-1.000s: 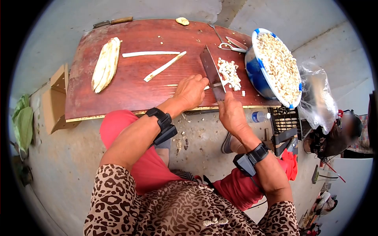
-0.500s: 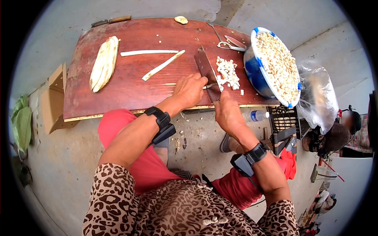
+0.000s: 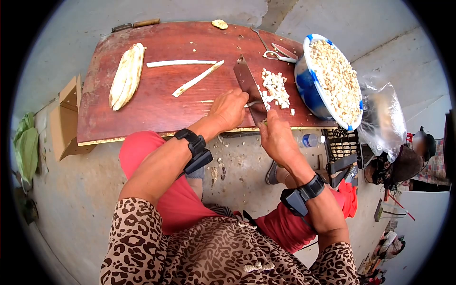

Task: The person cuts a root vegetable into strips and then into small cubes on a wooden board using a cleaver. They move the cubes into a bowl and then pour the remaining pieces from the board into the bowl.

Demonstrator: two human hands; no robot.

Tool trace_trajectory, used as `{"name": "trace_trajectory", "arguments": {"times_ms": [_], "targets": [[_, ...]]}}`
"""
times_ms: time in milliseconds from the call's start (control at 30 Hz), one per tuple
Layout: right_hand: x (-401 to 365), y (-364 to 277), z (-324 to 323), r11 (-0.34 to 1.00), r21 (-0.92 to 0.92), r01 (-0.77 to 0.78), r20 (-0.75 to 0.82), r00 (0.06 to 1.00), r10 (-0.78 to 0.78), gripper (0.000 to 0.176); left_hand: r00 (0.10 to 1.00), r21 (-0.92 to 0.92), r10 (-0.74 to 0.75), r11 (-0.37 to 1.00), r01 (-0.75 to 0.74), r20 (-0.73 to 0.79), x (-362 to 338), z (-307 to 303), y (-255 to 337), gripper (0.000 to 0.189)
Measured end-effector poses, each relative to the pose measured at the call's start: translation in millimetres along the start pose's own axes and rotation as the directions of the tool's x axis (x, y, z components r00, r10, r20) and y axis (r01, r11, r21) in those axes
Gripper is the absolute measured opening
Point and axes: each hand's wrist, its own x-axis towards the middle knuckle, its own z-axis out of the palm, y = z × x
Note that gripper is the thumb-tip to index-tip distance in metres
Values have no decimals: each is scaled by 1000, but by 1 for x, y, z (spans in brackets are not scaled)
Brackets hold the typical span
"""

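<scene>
My right hand [image 3: 277, 137] grips the handle of a big cleaver [image 3: 249, 86], whose blade lies across the red wooden board [image 3: 156, 107]. My left hand [image 3: 230, 109] presses down on a thin pale strip [image 3: 253, 103] right beside the blade. A heap of small white diced pieces [image 3: 275, 87] lies just right of the blade. Two long pale strips [image 3: 190, 73] and a peeled whole pale root [image 3: 127, 76] rest farther left on the board.
A blue and white bowl [image 3: 308, 90] full of diced pieces leans at the board's right edge, scissors [image 3: 278, 53] behind it. A plastic bag [image 3: 382, 118], a bottle [image 3: 311, 140] and a black crate [image 3: 343, 147] sit to the right. A cardboard box [image 3: 66, 118] stands left.
The cleaver rose and shifted slightly left along the strip, then stayed there. My left hand holds the same place on the strip.
</scene>
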Motion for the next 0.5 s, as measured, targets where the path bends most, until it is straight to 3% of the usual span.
{"name": "trace_trajectory", "arguments": {"times_ms": [400, 500], "targets": [[10, 15, 5, 994, -12, -113, -21, 993, 113, 19, 1000, 70, 25, 997, -25, -1, -5, -2, 1, 14], [5, 8, -4, 998, 19, -52, -40, 998, 52, 19, 999, 1, 29, 1000, -29, -25, -2, 1, 1, 13]]}}
